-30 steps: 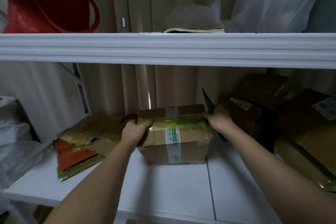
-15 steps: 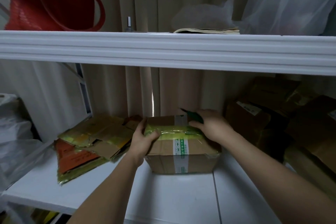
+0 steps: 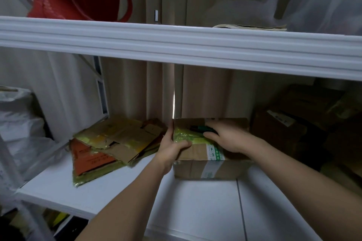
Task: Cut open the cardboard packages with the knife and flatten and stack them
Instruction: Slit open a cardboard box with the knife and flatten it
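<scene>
Hands work a taped cardboard box (image 3: 197,159) on the white shelf (image 3: 195,201): left hand (image 3: 172,147) grips its left edge, right hand (image 3: 225,138) holds a green-handled knife (image 3: 203,128) on top; flattened cardboard (image 3: 111,146) lies left.

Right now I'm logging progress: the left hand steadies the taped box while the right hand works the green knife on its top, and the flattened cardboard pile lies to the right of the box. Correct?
Not quite. The head view shows the flattened cardboard pile lying to the left of the box, not the right. The rest holds: the left hand steadies the box and the right hand works the green knife on its top.
</scene>
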